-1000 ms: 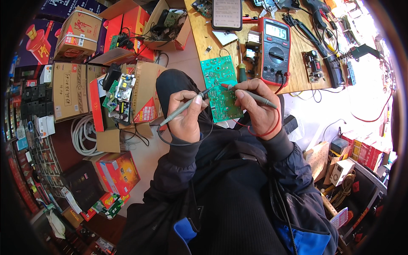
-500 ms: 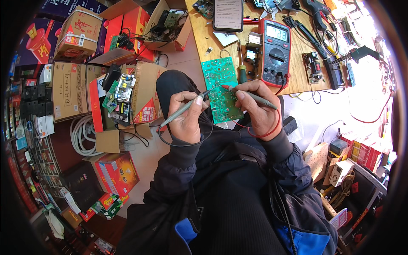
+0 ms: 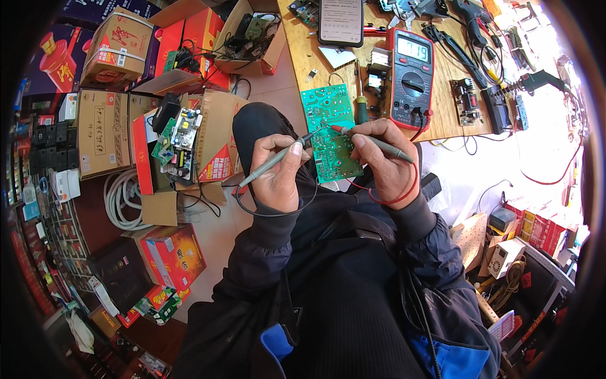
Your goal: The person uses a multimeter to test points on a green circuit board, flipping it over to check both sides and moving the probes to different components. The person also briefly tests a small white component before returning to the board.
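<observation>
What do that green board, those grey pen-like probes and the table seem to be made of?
Green board: probably resin laminate with a green coating; its pale speckling looks like solder.
Grey probes: likely moulded plastic, given their smooth, even colour.
Table: wood or veneer, by its yellowish, grained surface; solid or not, I can't tell.

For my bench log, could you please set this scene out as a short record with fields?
Left hand: left hand holds the black-tipped probe
Right hand: right hand holds the red-tipped probe
Board: green board between the hands, tilt unclear
Probe tips: at the board; contact too small to tell
Meter: red-and-black meter on the table, display on
Also on table: phone, screwdriver
Person's left: cartons, white cable coil
</observation>
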Available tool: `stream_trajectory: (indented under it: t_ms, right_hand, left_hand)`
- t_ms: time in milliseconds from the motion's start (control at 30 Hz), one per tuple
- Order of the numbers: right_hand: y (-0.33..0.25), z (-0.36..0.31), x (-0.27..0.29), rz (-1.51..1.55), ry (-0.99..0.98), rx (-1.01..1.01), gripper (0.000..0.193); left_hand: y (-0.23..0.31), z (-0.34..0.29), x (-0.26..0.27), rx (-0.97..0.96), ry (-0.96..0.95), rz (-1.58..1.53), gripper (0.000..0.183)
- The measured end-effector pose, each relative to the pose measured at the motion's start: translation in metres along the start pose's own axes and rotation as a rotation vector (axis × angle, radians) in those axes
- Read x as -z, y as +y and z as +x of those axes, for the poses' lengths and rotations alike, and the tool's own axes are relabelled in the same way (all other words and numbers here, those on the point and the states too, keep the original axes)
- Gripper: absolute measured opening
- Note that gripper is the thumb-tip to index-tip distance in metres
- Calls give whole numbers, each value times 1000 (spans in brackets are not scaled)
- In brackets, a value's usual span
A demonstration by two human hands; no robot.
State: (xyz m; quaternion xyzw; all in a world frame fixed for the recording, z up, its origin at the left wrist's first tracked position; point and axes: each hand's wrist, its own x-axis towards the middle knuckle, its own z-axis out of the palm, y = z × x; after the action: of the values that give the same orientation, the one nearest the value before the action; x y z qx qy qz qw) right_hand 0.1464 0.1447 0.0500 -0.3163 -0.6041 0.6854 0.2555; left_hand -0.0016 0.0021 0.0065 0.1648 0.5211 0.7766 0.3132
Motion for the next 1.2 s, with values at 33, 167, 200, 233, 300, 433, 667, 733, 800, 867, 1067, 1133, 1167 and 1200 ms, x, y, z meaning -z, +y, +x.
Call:
stream_trajectory:
  t_ms: [33, 167, 200, 233, 300, 433, 667, 733, 800, 867, 1067, 1133, 1167, 1200]
  right_hand:
    - [0, 0, 0, -2, 1, 10, 20]
    - [0, -1, 0, 8, 5, 0, 21]
    - [-1, -1, 0, 10, 3, -7, 21]
    - [0, -1, 0, 3, 2, -1, 21]
    - [0, 0, 0, -8, 4, -1, 21]
    - [2, -1, 0, 20, 19, 33, 21]
    - [3, -3, 1, 64, 46, 55, 21]
    - [3, -3, 1, 68, 46, 57, 21]
    - [2, -3, 1, 73, 49, 58, 20]
    - [2, -3, 1, 80, 53, 66, 20]
    - [1, -4, 2, 87, 53, 67, 19]
    - [1, -4, 2, 85, 50, 64, 18]
    - [1, -4, 3, 88, 49, 63, 17]
    - [1, -4, 3, 92, 50, 61, 17]
  left_hand:
    - [0, 0, 0, -9, -8, -5, 16]
    - [2, 0, -3, -6, 8, -25, 17]
    - [2, -1, -4, 2, 26, -32, 18]
    - [2, -1, -4, -4, 19, -39, 18]
    - [2, -1, -4, 4, 31, -44, 19]
    - [2, 0, -1, 2, 7, 1, 16]
    - [5, 8, 0, 16, -1, 8, 15]
    - [6, 11, -2, 22, 5, 7, 16]
    - [5, 12, -4, 19, 23, -11, 17]
    - [6, 14, -3, 33, 1, 17, 16]
    - [5, 16, -2, 18, -25, 37, 16]
    - [5, 16, -3, 17, -26, 43, 16]
    - [6, 17, -3, 21, -24, 48, 16]
    - [6, 17, -3, 24, -22, 54, 16]
